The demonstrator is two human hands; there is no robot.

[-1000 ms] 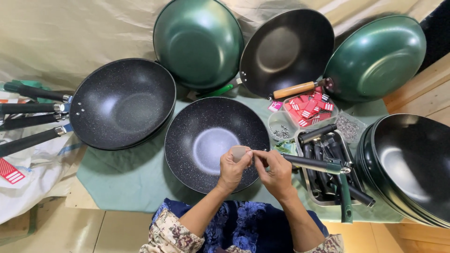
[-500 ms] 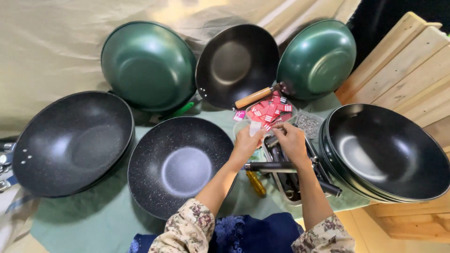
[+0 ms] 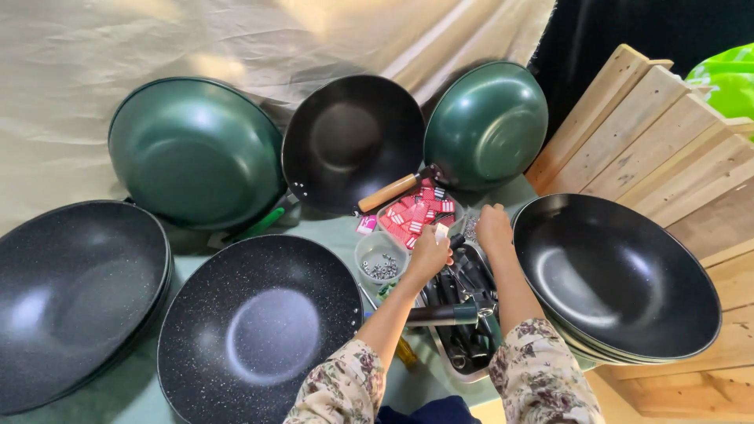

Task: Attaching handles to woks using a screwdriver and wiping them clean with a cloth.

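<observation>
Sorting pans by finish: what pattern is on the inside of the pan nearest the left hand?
Black with white speckles, on the round speckled pan; head view.

A creased beige cloth backdrop (image 3: 118,63) hangs behind; pale wooden slats (image 3: 660,141) stand at right.

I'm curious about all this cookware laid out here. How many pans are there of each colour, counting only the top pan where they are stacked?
Green pans: 2 (large left one, smaller right one)
Plain black pans: 2 (upper one with wooden handle, top of right stack)
Speckled black pans: 2 (far left, near centre)
Total: 6
</observation>
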